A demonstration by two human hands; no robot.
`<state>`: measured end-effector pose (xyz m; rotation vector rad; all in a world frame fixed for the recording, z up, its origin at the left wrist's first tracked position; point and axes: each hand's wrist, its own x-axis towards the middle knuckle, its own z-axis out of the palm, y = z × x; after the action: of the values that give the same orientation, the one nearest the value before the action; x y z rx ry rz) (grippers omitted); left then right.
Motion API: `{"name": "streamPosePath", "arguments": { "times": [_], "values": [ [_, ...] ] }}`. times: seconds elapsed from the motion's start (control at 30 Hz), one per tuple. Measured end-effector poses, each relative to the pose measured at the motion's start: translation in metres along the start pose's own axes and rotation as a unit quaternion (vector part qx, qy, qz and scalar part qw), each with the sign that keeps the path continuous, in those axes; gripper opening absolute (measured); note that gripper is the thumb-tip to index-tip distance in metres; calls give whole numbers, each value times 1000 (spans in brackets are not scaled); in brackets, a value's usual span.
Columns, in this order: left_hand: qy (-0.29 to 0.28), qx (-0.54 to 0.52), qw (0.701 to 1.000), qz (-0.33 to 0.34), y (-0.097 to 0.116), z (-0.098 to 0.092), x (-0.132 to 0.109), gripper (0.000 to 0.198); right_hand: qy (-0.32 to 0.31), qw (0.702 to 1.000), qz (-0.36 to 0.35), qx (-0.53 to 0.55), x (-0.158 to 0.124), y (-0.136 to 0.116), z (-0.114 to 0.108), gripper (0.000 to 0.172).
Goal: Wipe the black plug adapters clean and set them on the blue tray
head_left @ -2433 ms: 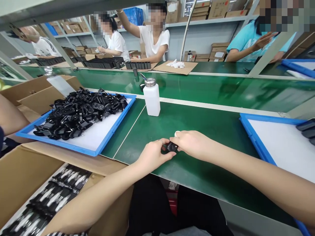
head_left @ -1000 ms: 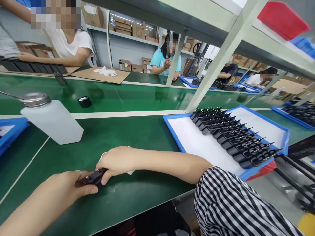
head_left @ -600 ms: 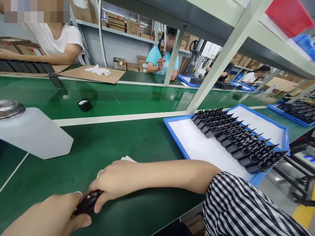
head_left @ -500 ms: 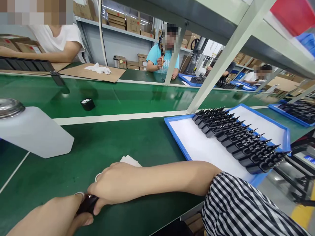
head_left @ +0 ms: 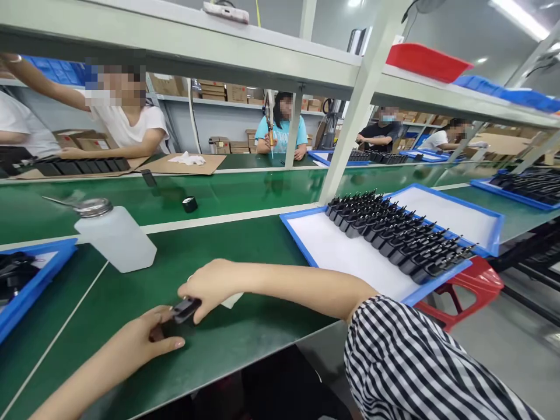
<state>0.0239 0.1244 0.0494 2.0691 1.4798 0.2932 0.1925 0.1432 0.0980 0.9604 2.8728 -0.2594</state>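
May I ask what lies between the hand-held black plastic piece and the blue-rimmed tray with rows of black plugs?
The head view shows the right hand, its forearm and a partly hidden white scrap.

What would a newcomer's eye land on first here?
Probably the dense rows of black plugs, pins up, in the blue tray right of centre. Next, just left of centre near the bench's front edge, the right hand grips a small black part, with the left hand at its other end. The bright red bin on the overhead shelf at upper right also stands out.
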Motion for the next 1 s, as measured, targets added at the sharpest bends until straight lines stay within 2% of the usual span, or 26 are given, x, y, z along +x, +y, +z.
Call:
{"name": "streamPosePath", "arguments": {
  "times": [0.07, 0.13, 0.17, 0.23, 0.3, 0.33, 0.43, 0.5, 0.57, 0.6, 0.63, 0.67, 0.77, 0.83, 0.9, 1.0],
  "values": [
    [-41, -24, 999, 2, -9, 3, -4, 36, 47, 998, 43, -9, -25, 7, -12, 30],
    [-81, -58, 995, -3, -13, 2, -5, 44, 93, 990, 107, -8, -61, 20, -23, 31],
    [-93, -69, 993, -6, -14, 1, -5, 47, 113, 981, 159, -18, -83, 29, -27, 31],
    [-95, -58, 994, -11, -13, 0, -4, 50, 114, 950, 291, -28, -131, 47, -29, 28],
    [-83, -22, 996, -9, -10, 2, -3, 50, 91, 894, 438, 6, -180, 63, -24, 26],
    [-76, -4, 997, -6, -8, 4, -2, 49, 79, 852, 517, 12, -202, 69, -19, 26],
    [-53, 29, 998, 9, -3, 9, -1, 45, 69, 778, 625, -5, -253, 76, 1, 31],
    [-48, 36, 998, 13, -1, 11, -1, 44, 77, 723, 686, -30, -270, 73, 15, 35],
    [-45, 37, 998, 10, 0, 11, -3, 45, 82, 666, 740, -57, -274, 67, 29, 41],
    [-43, 38, 998, 5, 0, 10, -5, 46, 80, 648, 755, -65, -273, 64, 35, 42],
    [-41, 41, 998, 1, 0, 10, -6, 47, 74, 643, 760, -68, -270, 61, 41, 42],
    [-40, 45, 998, 0, -1, 9, -8, 48, 66, 652, 753, -64, -265, 59, 46, 40],
    [-49, 51, 997, 15, -2, 8, -11, 49, 47, 713, 699, -44, -251, 58, 59, 35],
    [-61, 47, 997, 29, -1, 7, -12, 50, 42, 731, 681, -36, -245, 61, 62, 38],
    [-73, 39, 996, 29, 0, 5, -12, 51, 43, 725, 686, -35, -245, 65, 62, 39],
    [-88, 31, 996, 15, 1, 2, -10, 53, 55, 700, 710, -43, -249, 70, 60, 37]
  ]
}}
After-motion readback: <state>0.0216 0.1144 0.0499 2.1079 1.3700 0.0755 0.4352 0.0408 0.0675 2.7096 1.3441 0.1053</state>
